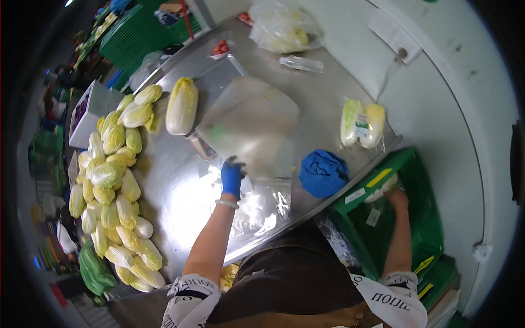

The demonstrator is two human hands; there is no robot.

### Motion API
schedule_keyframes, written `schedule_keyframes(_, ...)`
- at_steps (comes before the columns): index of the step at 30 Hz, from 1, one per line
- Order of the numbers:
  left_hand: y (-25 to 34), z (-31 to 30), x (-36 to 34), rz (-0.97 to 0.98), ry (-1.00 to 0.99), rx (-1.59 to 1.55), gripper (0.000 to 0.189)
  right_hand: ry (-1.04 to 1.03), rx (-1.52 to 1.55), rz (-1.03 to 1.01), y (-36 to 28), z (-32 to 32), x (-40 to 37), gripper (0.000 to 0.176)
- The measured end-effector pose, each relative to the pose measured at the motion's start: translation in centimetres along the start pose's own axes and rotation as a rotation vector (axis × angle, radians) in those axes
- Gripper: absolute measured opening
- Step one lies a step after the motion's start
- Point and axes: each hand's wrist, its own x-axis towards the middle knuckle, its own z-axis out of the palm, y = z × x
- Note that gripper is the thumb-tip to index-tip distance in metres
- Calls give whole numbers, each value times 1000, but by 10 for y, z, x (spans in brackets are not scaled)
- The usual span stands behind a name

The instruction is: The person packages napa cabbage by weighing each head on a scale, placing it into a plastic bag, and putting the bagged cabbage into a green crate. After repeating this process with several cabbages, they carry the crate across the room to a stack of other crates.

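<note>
My left hand (232, 177), in a blue glove, reaches over the steel table with its fingers apart and nothing in them. Under and beside it lie clear plastic bags (262, 202). Just beyond is a translucent sheet (251, 126) over a scale, whose display (201, 146) shows at the edge. My right hand (396, 198) is down inside a green crate (350, 210), closed on a pale bagged Chinese cabbage (381, 188), partly hidden by the hand. A bag with two Chinese cabbages (362, 124) lies at the table's right corner.
Many loose Chinese cabbages (112, 186) are heaped along the left, with a single large one (181, 106) apart from them. A crumpled blue bag (324, 173) sits near the front edge. Farther back are tomatoes (221, 47) and a filled plastic bag (285, 26).
</note>
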Motion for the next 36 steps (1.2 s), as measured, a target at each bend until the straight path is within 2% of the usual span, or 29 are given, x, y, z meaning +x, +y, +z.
schedule_keyframes(1, 3, -18, -15, 14, -16, 7, 41, 29, -220, 1, -36, -44, -33, 35)
schedule_keyframes(4, 6, -76, -85, 20, 34, 35, 34, 312, -119, -216, -115, -98, -69, 26)
schedule_keyframes(6, -34, -133, -113, 25, -19, 77, 32, 431, 580, -544, -186, -96, -91, 19)
schedule_keyframes(7, -60, -163, -119, 19, -29, 179, 32, 478, 670, -718, -234, -94, -109, 19)
schedule_keyframes(8, -71, -186, -123, -174, -88, 241, 42, 421, 716, -770, -283, -93, -132, 26)
schedule_keyframes(9, -67, -194, -128, -248, -73, 366, 52, 246, 896, -853, -330, -74, -140, 37)
schedule_keyframes(10, -57, -198, -134, -322, -58, 490, 62, 105, 946, -997, -381, -70, -154, 52)
schedule_keyframes(11, -53, -202, -135, -160, 75, 620, 70, -83, 957, -1076, -433, -62, -160, 70)
schedule_keyframes(12, -50, -205, -135, -2, 218, 744, 78, -177, 1033, -1036, -486, -44, -160, 79)
schedule_keyframes(13, -40, -211, -129, 123, 296, 723, 78, -280, 1102, -999, -537, -29, -154, 89)
schedule_keyframes(15, -18, -219, -114, 125, 332, 455, 74, -321, 985, -758, -636, -18, -139, 97)
schedule_keyframes(16, -16, -225, -104, 103, 317, 314, 72, -263, 973, -686, -679, -11, -131, 102)
schedule_keyframes(17, -12, -227, -95, 98, 284, 267, 69, -302, 960, -659, -702, -35, -152, 91)
schedule_keyframes(18, -8, -228, -87, 97, 247, 221, 66, -461, 1084, -794, -730, -23, -134, 79)
schedule_keyframes(19, -4, -228, -83, 117, 228, 233, 64, -444, 1265, -727, -757, 8, -111, 75)
schedule_keyframes(20, 0, -228, -77, 137, 208, 245, 62, -365, 1279, -677, -780, 27, -88, 76)
schedule_keyframes(22, -4, -233, -61, 137, 187, 149, 60, -363, 1268, -558, -789, 23, -89, 80)
schedule_keyframes(23, 7, -234, -56, 76, 171, 92, 55, -521, 1269, -647, -783, 19, -87, 83)
schedule_keyframes(24, 9, -237, -45, 81, 159, 62, 55, -578, 1226, -706, -766, -2, -116, 83)
schedule_keyframes(26, 21, -235, -27, 114, 142, -95, 59, -605, 1160, -738, -742, 1, -141, 79)
schedule_keyframes(28, 49, -228, -22, 184, 229, -296, 61, -634, 1044, -950, -710, 9, -189, 82)
schedule_keyframes(30, 60, -223, -32, 208, 293, -459, 61, -549, 848, -1184, -674, 30, -238, 102)
schedule_keyframes(31, 62, -222, -38, 199, 313, -519, 62, -415, 647, -1329, -656, 46, -256, 114)
schedule_keyframes(32, 63, -220, -46, 189, 331, -577, 62, -485, 671, -1452, -639, 48, -290, 121)
schedule_keyframes(33, 58, -224, -64, 205, 424, -582, 55, -531, 654, -1471, -626, 53, -306, 125)
schedule_keyframes(34, 52, -230, -80, 179, 479, -749, 45, -632, 679, -1435, -616, 48, -323, 122)
schedule_keyframes(36, 43, -234, -120, 228, 603, -696, 38, -940, 794, -1227, -596, 59, -344, 114)
